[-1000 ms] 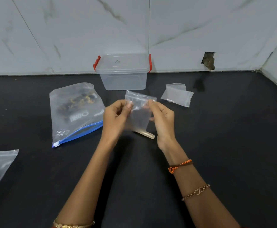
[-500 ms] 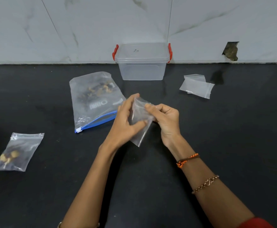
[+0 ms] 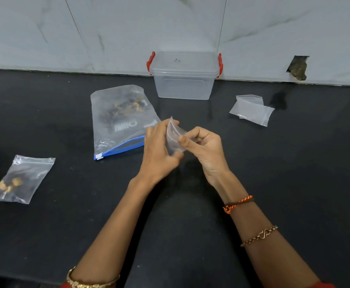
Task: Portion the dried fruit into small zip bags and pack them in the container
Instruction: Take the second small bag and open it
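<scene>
A small empty zip bag point(image 3: 173, 137) is held above the black counter between both hands. My left hand point(image 3: 159, 150) grips its left side and my right hand point(image 3: 203, 148) pinches its right edge. To the left lies a large blue-zip bag point(image 3: 120, 121) holding dried fruit. A clear container point(image 3: 184, 80) with red latches and its lid on stands against the back wall. One small filled zip bag point(image 3: 22, 178) lies at the far left. Two or three empty small bags point(image 3: 252, 110) lie at the right.
The black counter point(image 3: 294, 173) runs to a white marble-look wall point(image 3: 107, 32). A rough hole point(image 3: 298, 67) breaks the wall at the right.
The small bag went from held up flat by its top corners to lower and turned edge-on between my hands. The view shifted left, bringing the filled bag fully into sight.
</scene>
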The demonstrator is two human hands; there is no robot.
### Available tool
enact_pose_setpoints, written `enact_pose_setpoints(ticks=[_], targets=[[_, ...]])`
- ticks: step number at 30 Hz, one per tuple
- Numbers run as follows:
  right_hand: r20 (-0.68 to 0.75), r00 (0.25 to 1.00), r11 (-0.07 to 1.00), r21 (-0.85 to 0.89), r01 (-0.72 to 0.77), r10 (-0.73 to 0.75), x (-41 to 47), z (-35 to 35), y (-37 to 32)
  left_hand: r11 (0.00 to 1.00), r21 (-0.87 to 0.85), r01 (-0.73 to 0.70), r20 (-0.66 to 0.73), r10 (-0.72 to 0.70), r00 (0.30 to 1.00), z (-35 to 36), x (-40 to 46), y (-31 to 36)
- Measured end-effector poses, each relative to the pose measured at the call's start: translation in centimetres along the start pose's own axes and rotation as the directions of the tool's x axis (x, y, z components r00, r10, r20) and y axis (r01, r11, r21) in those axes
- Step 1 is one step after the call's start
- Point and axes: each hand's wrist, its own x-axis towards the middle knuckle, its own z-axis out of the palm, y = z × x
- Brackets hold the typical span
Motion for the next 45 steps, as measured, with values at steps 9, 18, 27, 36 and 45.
enact_pose_setpoints(ticks=[9,18,27,36,45], targets=[[0.216,0.926,0.808,-0.455,0.375,-0.308,0.3,-1.7,-1.0,0.999,-0.038,0.015,0.182,-0.008,0.983,-1.1,-0.2,0.0],[0.308,0.922,0.775,-0.513,0.368,-0.234,0.0,-2.0,-2.0,0.998,0.023,-0.067,0.28,0.058,0.958,-1.0,-0.3,-0.3],[0.308,0.943,0.575,-0.753,0.321,-0.124,0.4,-3.0,-1.7,0.976,-0.169,0.138,0.45,-0.049,0.892,-2.1,0.5,0.7],[0.352,0.877,0.434,-0.769,0.47,-0.327,1.0,-3.0,-0.8,0.951,-0.16,0.264,0.692,-0.083,0.717,-2.3,1.0,0.7],[0.414,0.856,0.331,-0.797,0.505,-0.308,0.8,-2.5,-1.7,0.987,-0.152,0.054,0.52,0.034,0.853,-3.0,2.7,1.5]])
